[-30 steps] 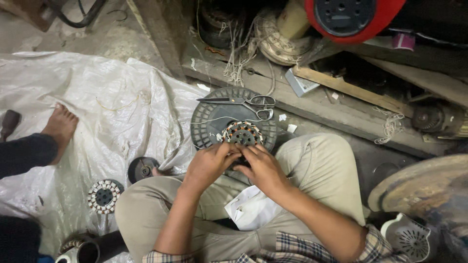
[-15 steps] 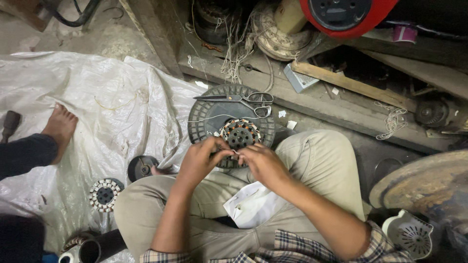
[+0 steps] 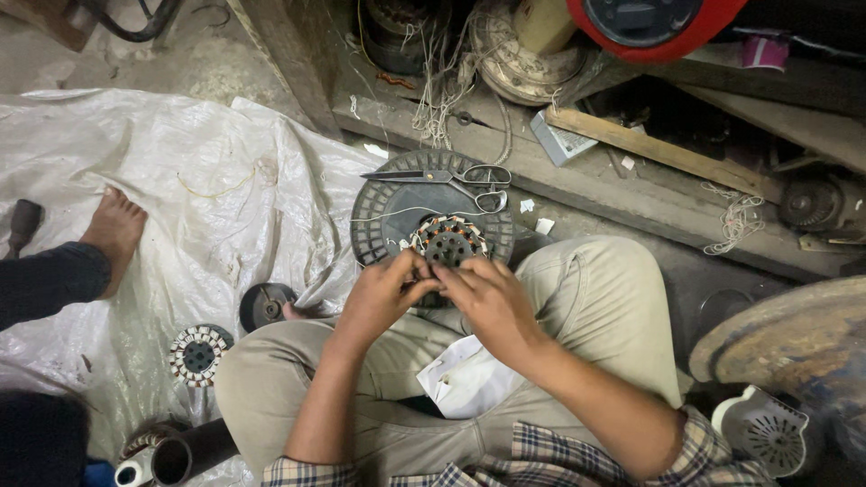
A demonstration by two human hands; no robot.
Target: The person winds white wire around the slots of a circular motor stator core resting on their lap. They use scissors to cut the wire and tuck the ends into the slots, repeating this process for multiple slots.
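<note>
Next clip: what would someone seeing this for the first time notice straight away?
Both hands, the left hand and right hand, meet at centre on a round wound motor stator, which sits on a dark round grille with scissors lying across its top. A crumpled white plastic sheet fills the left side, where another person's bare foot rests.

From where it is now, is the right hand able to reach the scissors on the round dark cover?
Probably yes. The right hand rests on the wound stator, and the scissors lie just beyond it on the round dark cover, uncovered, with nothing between them.
</note>
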